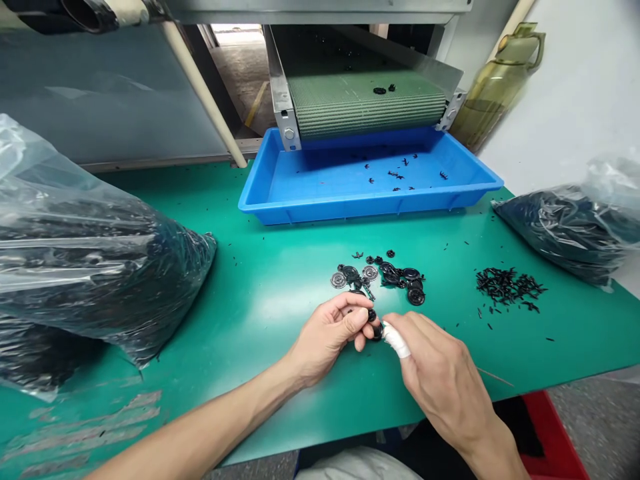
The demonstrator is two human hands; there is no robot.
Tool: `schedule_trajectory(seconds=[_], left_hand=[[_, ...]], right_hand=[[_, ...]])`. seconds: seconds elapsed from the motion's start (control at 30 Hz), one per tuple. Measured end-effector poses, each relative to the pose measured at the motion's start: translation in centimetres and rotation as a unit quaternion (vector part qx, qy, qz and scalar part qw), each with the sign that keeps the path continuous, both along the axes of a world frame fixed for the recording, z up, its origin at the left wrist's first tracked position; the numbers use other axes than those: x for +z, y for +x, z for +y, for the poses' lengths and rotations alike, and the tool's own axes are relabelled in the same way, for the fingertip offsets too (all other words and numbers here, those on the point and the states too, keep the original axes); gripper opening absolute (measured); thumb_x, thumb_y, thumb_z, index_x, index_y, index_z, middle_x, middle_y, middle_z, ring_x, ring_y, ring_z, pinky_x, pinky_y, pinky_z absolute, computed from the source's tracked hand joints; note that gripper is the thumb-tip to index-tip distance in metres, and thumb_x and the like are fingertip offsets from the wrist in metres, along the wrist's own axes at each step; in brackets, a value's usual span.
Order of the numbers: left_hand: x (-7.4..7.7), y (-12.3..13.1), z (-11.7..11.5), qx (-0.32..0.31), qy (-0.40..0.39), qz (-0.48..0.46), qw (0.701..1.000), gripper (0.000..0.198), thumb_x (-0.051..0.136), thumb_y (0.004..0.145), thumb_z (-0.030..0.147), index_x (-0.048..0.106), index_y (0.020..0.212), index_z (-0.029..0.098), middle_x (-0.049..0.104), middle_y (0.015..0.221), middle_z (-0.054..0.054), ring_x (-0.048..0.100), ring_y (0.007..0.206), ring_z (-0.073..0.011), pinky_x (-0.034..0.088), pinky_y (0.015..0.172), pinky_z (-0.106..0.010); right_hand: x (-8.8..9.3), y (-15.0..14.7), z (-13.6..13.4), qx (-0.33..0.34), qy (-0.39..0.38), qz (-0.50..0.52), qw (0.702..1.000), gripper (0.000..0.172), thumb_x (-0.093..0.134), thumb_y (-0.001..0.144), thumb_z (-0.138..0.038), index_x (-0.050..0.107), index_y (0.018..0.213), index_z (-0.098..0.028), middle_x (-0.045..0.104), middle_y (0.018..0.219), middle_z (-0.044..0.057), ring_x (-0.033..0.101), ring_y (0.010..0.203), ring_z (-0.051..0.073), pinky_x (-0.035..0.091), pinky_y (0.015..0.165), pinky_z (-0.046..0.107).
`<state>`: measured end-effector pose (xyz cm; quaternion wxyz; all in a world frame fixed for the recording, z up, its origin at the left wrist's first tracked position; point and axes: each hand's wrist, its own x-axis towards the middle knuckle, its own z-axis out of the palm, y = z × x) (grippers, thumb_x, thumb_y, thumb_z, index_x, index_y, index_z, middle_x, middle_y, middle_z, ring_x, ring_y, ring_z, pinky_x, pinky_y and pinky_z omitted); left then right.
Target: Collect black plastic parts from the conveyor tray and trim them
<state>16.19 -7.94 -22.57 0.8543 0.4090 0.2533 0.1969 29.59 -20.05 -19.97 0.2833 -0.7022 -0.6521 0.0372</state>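
My left hand (330, 337) pinches a small round black plastic part (371, 315) between thumb and fingers. Close against it, my right hand (440, 367), with white tape (397, 340) round one digit, grips another black plastic piece (378, 331) at its fingertips; whether the two pieces are joined I cannot tell. A thin rod (495, 377) sticks out beyond the right hand, and its other end is hidden. Just past my fingers lies a loose group of black wheel-like discs (416, 295) and small parts on the green table (240, 347).
A pile of tiny black pieces (507, 287) lies to the right. Behind stands a blue tray (300, 212) under a green conveyor belt (367, 110). Full plastic bags flank the table, a large one (100, 260) left and another (565, 230) right. A red bin (555, 427) sits below.
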Motion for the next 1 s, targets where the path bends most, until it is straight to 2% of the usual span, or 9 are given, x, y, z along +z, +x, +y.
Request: schedule_trajectory(seconds=[0.17, 0.3, 0.4, 0.5, 0.67, 0.83, 1.0], left_hand=[[0.0, 0.0, 0.0, -0.008, 0.011, 0.000, 1.000, 0.023, 0.069, 0.083, 0.031, 0.067, 0.098, 0.014, 0.067, 0.070, -0.002, 0.056, 0.055, -0.0057, 0.040, 0.058, -0.020], [-0.1, 0.0, 0.1, -0.009, 0.017, 0.006, 1.000, 0.022, 0.072, 0.081, 0.030, 0.068, 0.096, 0.014, 0.067, 0.070, -0.001, 0.057, 0.056, -0.0064, 0.042, 0.060, -0.021], [-0.1, -0.1, 0.1, -0.018, 0.030, 0.015, 0.999, 0.022, 0.073, 0.079, 0.029, 0.069, 0.093, 0.014, 0.066, 0.068, -0.001, 0.058, 0.056, -0.0072, 0.044, 0.061, -0.022], [0.1, 0.0, 0.0, -0.002, 0.043, 0.027, 0.999, 0.022, 0.074, 0.079, 0.029, 0.069, 0.094, 0.014, 0.066, 0.065, 0.000, 0.058, 0.057, -0.0077, 0.045, 0.063, -0.023], [0.3, 0.3, -0.3, 0.050, 0.052, 0.047, 0.996, 0.023, 0.074, 0.078, 0.030, 0.068, 0.093, 0.013, 0.067, 0.066, -0.001, 0.059, 0.059, -0.0087, 0.047, 0.063, -0.022], [0.5, 0.4, -0.1, 0.129, -0.011, 0.013, 0.991, 0.019, 0.071, 0.081, 0.026, 0.064, 0.095, 0.014, 0.067, 0.080, -0.002, 0.059, 0.063, -0.0073, 0.048, 0.061, -0.019], [1.2, 0.3, 0.6, 0.140, -0.074, -0.026, 0.987, 0.010, 0.064, 0.083, 0.021, 0.059, 0.090, 0.015, 0.065, 0.090, -0.005, 0.059, 0.071, -0.0100, 0.047, 0.054, -0.018]], right_hand=[[0.3, -0.1, 0.4, 0.005, -0.008, -0.042, 0.999, 0.025, 0.037, 0.092, -0.007, 0.060, 0.094, -0.016, 0.055, 0.077, 0.003, 0.052, 0.072, 0.018, 0.037, 0.064, 0.030], [0.5, -0.1, 0.7, -0.008, 0.006, -0.120, 0.993, 0.030, 0.035, 0.091, -0.004, 0.060, 0.100, -0.016, 0.053, 0.074, 0.003, 0.050, 0.069, 0.018, 0.034, 0.062, 0.031], [0.5, -0.3, 0.6, -0.007, -0.011, -0.149, 0.989, 0.031, 0.035, 0.089, -0.003, 0.060, 0.099, -0.018, 0.051, 0.071, 0.001, 0.048, 0.064, 0.017, 0.031, 0.059, 0.030], [0.1, -1.3, 0.7, -0.027, -0.018, -0.125, 0.992, 0.030, 0.034, 0.090, -0.004, 0.059, 0.098, -0.019, 0.053, 0.073, 0.002, 0.051, 0.064, 0.017, 0.031, 0.057, 0.029], [-0.8, -3.3, 1.6, -0.117, -0.019, -0.001, 0.993, 0.027, 0.033, 0.093, -0.009, 0.057, 0.100, -0.018, 0.060, 0.075, 0.003, 0.055, 0.059, 0.015, 0.033, 0.053, 0.027], [-0.9, -1.3, 2.6, -0.156, -0.061, 0.009, 0.986, 0.031, 0.036, 0.089, -0.011, 0.060, 0.109, -0.017, 0.065, 0.080, 0.005, 0.058, 0.063, 0.018, 0.034, 0.054, 0.027], [-0.1, 1.1, 5.1, -0.126, -0.098, -0.028, 0.987, 0.028, 0.042, 0.087, -0.011, 0.062, 0.103, -0.021, 0.063, 0.087, 0.004, 0.057, 0.068, 0.016, 0.031, 0.054, 0.026]])
